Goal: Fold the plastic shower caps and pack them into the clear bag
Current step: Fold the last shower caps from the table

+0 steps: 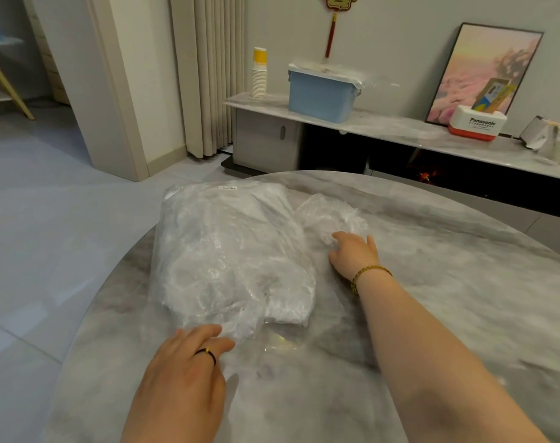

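Note:
A large clear bag (230,251) stuffed with white plastic shower caps lies on the round marble table (448,298), its open mouth toward me. A loose crumpled shower cap (329,212) lies just right of the bag. My right hand (352,252) reaches onto this cap, fingers curled into its plastic near the bag's side. My left hand (189,362) rests with straight fingers on the flat near edge of the bag's opening, pressing it to the table.
The table's left edge drops to a tiled floor. Behind the table stands a low marble cabinet (400,126) with a blue lidded box (321,94), stacked paper cups (259,75), a white Panasonic box (478,123) and a framed picture (483,75).

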`<action>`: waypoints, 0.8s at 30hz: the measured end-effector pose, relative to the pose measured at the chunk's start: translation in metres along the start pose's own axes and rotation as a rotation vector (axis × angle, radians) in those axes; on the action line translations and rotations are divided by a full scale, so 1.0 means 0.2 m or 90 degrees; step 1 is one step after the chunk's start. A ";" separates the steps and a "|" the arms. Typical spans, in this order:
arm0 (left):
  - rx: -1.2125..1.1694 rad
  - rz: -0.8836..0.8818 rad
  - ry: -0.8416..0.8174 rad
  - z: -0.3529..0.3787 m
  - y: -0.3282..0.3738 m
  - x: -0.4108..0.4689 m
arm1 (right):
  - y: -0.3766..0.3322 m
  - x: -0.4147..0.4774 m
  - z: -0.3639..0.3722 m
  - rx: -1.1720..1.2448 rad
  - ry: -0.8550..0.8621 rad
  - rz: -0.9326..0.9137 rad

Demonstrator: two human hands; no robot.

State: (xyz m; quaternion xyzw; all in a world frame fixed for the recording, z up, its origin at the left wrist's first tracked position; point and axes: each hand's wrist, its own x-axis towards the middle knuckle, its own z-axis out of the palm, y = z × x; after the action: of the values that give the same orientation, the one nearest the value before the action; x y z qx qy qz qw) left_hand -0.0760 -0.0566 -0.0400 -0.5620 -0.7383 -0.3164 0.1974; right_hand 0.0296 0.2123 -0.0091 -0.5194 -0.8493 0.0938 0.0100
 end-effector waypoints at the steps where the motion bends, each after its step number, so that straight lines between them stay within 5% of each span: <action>1: -0.008 0.012 -0.009 -0.01 0.00 0.00 | 0.02 -0.03 0.01 0.001 0.044 0.004; 7: -0.103 0.071 -0.057 -0.09 0.10 0.00 | 0.26 -0.46 0.03 -0.050 0.118 -0.043; 12: -0.153 0.107 -0.147 -0.15 0.29 -0.07 | 0.35 -0.96 -0.11 0.289 0.198 -0.056; 15: -0.208 0.063 -0.254 -0.24 0.45 -0.09 | 0.28 -1.26 -0.30 0.482 0.079 -0.075; 19: -0.377 -0.129 -0.410 -0.35 0.62 -0.09 | 0.23 -1.50 -0.44 0.774 -0.023 -0.032; 24: -0.733 -0.398 -0.319 -0.40 0.62 -0.09 | 0.24 -1.58 -0.41 1.019 -0.090 0.088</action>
State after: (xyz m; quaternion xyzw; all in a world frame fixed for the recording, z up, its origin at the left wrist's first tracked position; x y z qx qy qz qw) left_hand 0.0418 -0.1041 0.0370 -0.3947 -0.6035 -0.5597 -0.4083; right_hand 0.2276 -0.0336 0.0892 -0.3989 -0.4889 0.7069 0.3196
